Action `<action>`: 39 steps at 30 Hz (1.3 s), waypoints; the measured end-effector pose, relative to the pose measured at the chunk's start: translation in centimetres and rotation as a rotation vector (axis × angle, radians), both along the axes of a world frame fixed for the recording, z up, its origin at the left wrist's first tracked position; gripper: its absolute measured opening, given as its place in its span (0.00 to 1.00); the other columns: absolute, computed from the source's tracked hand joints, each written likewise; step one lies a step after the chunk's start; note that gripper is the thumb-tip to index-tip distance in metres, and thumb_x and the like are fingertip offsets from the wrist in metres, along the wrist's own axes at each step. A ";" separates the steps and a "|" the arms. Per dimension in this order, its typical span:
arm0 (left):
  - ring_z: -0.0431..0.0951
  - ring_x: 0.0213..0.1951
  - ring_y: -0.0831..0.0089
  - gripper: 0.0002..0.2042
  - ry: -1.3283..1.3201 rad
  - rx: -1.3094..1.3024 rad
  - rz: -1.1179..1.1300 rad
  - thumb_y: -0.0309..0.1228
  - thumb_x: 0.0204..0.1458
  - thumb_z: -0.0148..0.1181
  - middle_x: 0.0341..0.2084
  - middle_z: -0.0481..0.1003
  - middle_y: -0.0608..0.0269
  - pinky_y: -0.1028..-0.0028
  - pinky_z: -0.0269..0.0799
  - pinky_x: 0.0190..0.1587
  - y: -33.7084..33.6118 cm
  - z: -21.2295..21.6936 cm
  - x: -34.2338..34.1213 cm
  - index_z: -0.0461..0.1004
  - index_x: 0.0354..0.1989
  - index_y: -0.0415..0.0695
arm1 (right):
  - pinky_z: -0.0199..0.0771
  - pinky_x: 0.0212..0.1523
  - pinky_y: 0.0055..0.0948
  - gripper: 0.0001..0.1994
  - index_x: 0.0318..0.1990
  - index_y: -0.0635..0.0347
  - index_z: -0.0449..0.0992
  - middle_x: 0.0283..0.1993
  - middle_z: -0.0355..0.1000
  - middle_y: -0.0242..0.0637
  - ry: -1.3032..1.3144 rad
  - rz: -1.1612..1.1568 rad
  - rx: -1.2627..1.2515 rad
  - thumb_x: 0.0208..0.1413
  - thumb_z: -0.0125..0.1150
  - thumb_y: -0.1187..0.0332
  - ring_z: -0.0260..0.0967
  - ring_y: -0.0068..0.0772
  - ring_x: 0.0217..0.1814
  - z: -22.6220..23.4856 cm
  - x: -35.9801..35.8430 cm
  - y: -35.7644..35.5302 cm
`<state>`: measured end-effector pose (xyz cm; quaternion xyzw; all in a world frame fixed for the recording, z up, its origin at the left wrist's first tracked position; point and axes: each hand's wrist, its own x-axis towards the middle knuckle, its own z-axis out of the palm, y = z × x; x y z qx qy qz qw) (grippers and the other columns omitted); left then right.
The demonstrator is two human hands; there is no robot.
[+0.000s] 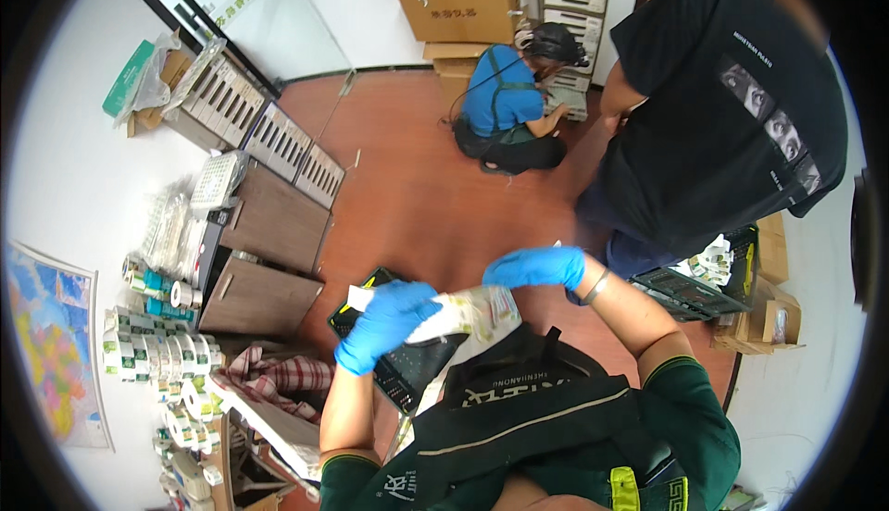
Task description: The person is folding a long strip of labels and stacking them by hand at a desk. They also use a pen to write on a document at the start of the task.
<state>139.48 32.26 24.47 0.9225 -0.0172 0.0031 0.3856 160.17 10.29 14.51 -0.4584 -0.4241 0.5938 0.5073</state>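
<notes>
Both my hands wear blue gloves. My left hand [384, 324] is closed on a whitish printed packet [489, 312] in front of my chest; its fingers point right across the white end. At the packet's far edge, my right hand [537, 267] bends its fingers down onto it, the fingertips partly hidden. A small white flap [359, 298] sticks out left of my left hand; I cannot tell if it belongs to the packet. Below my hands stands a black plastic crate [400, 383], partly covered by my left hand and apron.
Label rolls [157, 355] and wooden cabinets [278, 219] line the left wall. A standing person in black [722, 113] is close at right, near a crate of packets [690, 293]. Another person [509, 94] crouches ahead by drawer units and a cardboard box [458, 16].
</notes>
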 end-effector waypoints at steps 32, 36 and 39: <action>0.65 0.56 0.70 0.22 -0.255 -0.643 -0.101 0.23 0.50 0.56 0.53 0.66 0.62 0.69 0.61 0.58 7.5 -2.6 33.6 0.67 0.57 0.40 | 0.67 0.59 0.34 0.25 0.63 0.61 0.60 0.61 0.64 0.43 -0.026 -1.007 0.364 0.61 0.55 0.64 0.66 0.34 0.59 9.8 17.0 13.1; 0.66 0.56 0.73 0.22 0.119 -0.822 -0.094 0.24 0.54 0.56 0.53 0.69 0.63 0.71 0.62 0.58 5.7 3.2 34.9 0.65 0.59 0.40 | 0.67 0.60 0.40 0.33 0.68 0.62 0.49 0.64 0.59 0.52 0.149 -0.647 0.658 0.62 0.52 0.55 0.66 0.49 0.60 15.9 21.2 11.7; 0.66 0.55 0.73 0.24 0.123 -0.795 -0.119 0.25 0.55 0.54 0.55 0.68 0.62 0.71 0.61 0.59 3.3 6.1 37.0 0.62 0.61 0.36 | 0.66 0.61 0.41 0.33 0.68 0.65 0.46 0.65 0.58 0.54 0.191 -0.593 0.735 0.64 0.44 0.52 0.66 0.50 0.61 17.9 23.9 9.9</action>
